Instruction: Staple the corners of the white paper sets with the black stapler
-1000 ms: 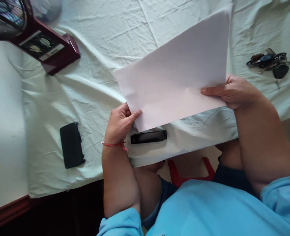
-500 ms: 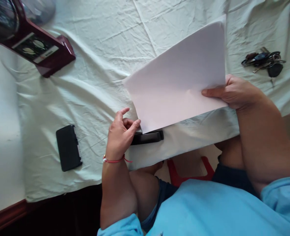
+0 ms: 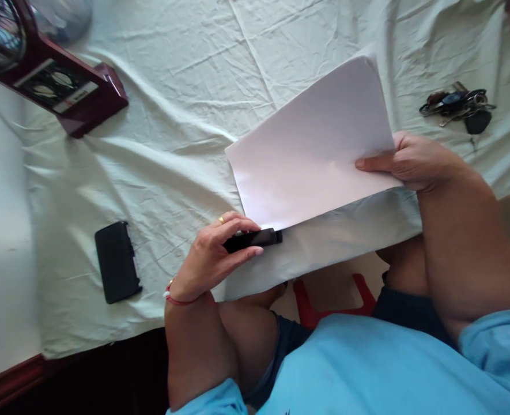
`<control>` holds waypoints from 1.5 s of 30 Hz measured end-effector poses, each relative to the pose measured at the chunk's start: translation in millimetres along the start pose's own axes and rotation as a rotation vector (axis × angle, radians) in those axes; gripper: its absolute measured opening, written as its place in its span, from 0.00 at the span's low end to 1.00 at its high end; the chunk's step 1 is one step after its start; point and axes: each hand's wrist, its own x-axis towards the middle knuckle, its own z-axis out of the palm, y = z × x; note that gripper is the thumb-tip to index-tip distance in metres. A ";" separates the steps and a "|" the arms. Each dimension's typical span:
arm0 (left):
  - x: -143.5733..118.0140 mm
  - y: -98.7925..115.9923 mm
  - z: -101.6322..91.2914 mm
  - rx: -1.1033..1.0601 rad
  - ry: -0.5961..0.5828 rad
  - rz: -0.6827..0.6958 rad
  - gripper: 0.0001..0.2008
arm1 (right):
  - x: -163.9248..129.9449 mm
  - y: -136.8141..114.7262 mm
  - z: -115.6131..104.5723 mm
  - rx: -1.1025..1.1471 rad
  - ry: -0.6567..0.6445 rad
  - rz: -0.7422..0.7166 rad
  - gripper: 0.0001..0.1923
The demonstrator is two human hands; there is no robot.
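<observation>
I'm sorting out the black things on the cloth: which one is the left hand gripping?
The long narrow stapler by the table edge, under the paper's corner. The left hand closes on it; the flat phone and keys lie untouched.

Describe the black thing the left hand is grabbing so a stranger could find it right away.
Start at the white sheets of paper held over the pale tablecloth. Just below their near corner, the left hand closes on a slim black stapler-like bar. It is long and narrow, unlike the wider black case lying farther left.

Left hand (image 3: 214, 253) curled, right hand (image 3: 414, 161) pinching.
</observation>
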 end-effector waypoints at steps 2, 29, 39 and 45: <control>0.0 -2.0 0.0 -0.002 0.051 -0.031 0.10 | 1.1 1.6 -2.0 0.007 -0.001 0.000 0.10; -2.8 -17.5 -8.0 -0.115 0.074 -0.171 0.11 | 2.5 14.8 -23.0 0.003 0.062 -0.016 0.17; -2.5 -22.3 -7.0 -0.217 0.074 -0.196 0.11 | 6.3 21.6 -29.5 -0.005 0.030 -0.020 0.21; -3.5 -23.3 -7.1 -0.246 0.072 -0.206 0.12 | 3.9 18.4 -28.6 -0.008 0.042 -0.047 0.21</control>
